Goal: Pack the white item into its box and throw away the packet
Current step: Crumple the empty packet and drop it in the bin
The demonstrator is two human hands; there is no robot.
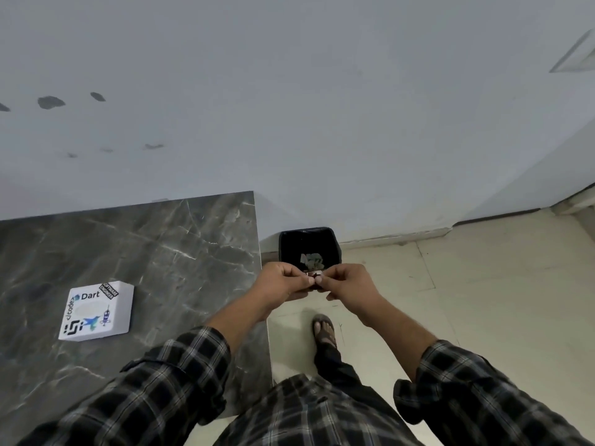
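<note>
Wall (289, 107): pale grey, a few dark marks at upper left.
Floor (467, 300): light tiles; one sandalled foot (325, 329) stands on it.
Worktop (145, 268): dark marbled slab, left of the person.
Sleeves (180, 381): dark checked fabric, rolled up the forearms.
Bin (309, 244): black-lined, on the floor against the wall just past the worktop's corner, scraps inside.
White box (96, 312): closed, stickered, flat on the worktop, well apart from the hands.
Left hand (283, 281): fingers curled, pinching the packet.
Right hand (347, 283): likewise pinching it from the other side.
Packet (315, 275): small, mostly hidden between both hands' fingertips, held over the bin's near edge.
</note>
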